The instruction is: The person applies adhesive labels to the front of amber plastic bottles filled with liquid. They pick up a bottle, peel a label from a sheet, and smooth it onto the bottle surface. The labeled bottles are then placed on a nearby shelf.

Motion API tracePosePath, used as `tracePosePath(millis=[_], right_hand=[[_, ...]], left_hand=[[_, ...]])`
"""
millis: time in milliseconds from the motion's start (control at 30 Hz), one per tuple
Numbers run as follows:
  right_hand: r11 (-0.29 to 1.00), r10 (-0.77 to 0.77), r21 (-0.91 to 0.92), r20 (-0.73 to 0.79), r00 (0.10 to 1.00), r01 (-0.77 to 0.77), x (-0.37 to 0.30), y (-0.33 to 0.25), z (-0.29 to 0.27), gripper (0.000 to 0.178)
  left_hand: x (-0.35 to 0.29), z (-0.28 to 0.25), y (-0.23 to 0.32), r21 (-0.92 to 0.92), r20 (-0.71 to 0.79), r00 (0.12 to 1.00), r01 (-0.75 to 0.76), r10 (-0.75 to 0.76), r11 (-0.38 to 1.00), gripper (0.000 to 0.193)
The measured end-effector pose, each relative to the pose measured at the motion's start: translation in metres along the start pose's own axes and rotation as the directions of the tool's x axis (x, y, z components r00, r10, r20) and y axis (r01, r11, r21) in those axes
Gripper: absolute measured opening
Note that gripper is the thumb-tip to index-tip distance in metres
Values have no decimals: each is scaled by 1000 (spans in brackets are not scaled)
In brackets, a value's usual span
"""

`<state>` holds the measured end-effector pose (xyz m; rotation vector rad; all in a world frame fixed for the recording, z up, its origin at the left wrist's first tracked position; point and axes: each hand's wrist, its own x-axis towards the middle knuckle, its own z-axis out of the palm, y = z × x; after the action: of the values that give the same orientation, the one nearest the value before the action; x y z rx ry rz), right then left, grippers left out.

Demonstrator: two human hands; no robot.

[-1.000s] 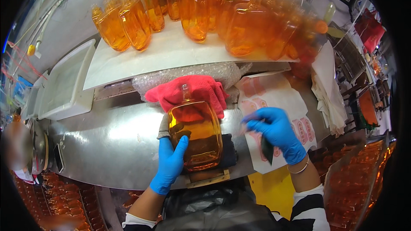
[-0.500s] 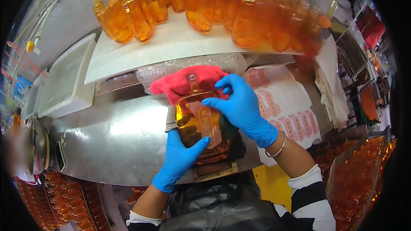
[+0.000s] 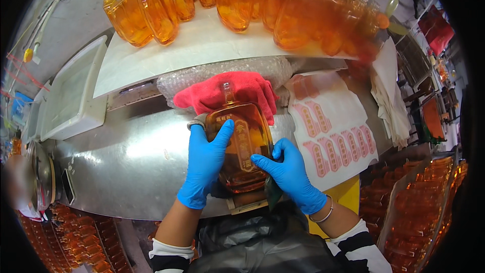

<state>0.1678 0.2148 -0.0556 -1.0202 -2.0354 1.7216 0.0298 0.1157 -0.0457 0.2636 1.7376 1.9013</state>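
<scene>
A flat glass bottle of amber liquid leans back, its neck on a red cloth. A long gold-outlined label lies on its face, with small gold lettering near the shoulder. My left hand, gloved in blue, grips the bottle's left side, thumb on the face. A grey cover wraps one of its fingertips. At the lower right of the bottle, my right hand, also gloved, has its thumb on the label's lower end and fingers curled. From it hangs a dark green piece, partly hidden.
A sheet of pink labels lies to the right on the metal table. Bubble wrap sits behind the cloth. Several amber bottles line the raised white shelf. A white tub stands left.
My right hand has come down from the bottle's upper right to its lower right. My left hand has shifted up. Pale film seen over the bottle's face no longer shows; the gold label looks clearer.
</scene>
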Motion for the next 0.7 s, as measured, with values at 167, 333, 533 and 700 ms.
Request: tracePosePath(millis=[167, 333, 533, 700], right_hand=[[1000, -28, 7, 5, 1000, 28, -1, 1, 0, 43], [998, -29, 49, -4, 1000, 29, -3, 0, 0, 40], [994, 14, 111, 38, 999, -18, -1, 0, -3, 37], [972, 145, 161, 174, 974, -174, 4, -11, -16, 34]], left_hand=[[-2, 1, 3, -10, 11, 1000, -8, 8, 1000, 47], [0, 0, 0, -8, 36, 999, -13, 13, 1000, 47], [1, -2, 2, 39, 31, 997, 66, -68, 997, 51], [7, -6, -5, -24, 62, 991, 124, -122, 992, 53]])
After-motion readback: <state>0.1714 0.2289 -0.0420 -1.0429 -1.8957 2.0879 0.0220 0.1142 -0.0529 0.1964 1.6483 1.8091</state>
